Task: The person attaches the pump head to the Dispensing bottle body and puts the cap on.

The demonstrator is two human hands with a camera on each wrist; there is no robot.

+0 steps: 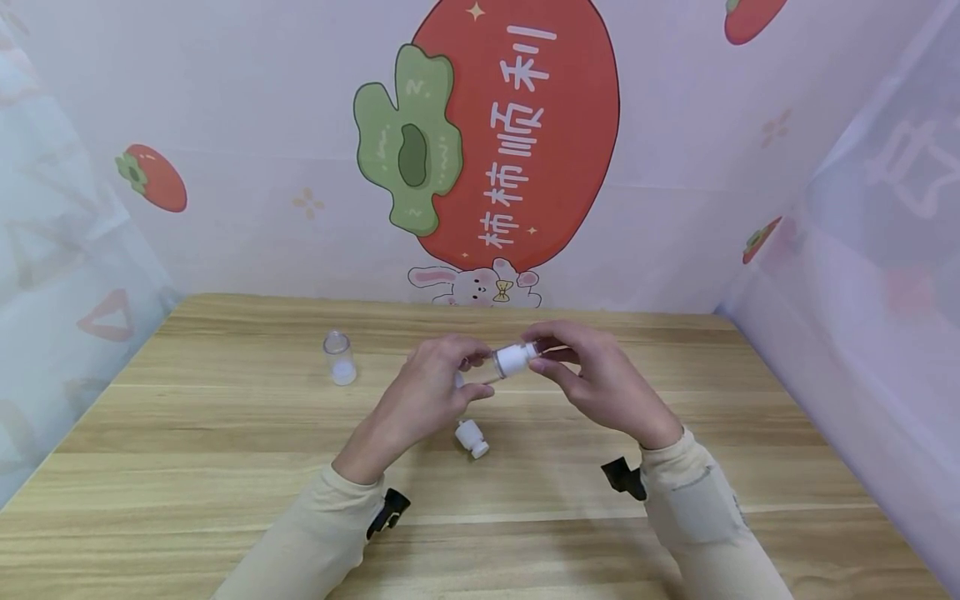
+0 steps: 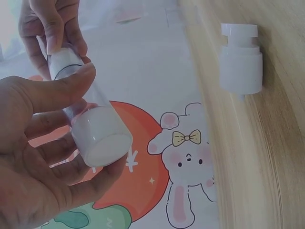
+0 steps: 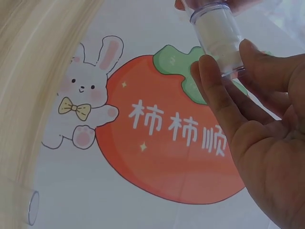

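Between both hands, above the table, is a small pump bottle (image 1: 514, 360), tilted, with a white top under a clear cap and a white base (image 2: 102, 136). My left hand (image 1: 427, 387) grips its clear body, the thumb across it and the fingers beneath. At the other end, my right hand (image 1: 603, 383) pinches the clear cap (image 3: 219, 38) between thumb and fingertips. A loose white pump head (image 1: 471, 438) lies on the table below the left hand; the left wrist view shows its short stem (image 2: 241, 97). Farther left stands a clear bottle (image 1: 340, 358) with an uncovered mouth and white bottom.
The wooden table (image 1: 225, 467) backs onto a printed cloth (image 1: 262, 225) with a large red fruit and a rabbit. Similar cloth hangs along both sides. Black wrist mounts (image 1: 387, 512) stick out from the sleeves.
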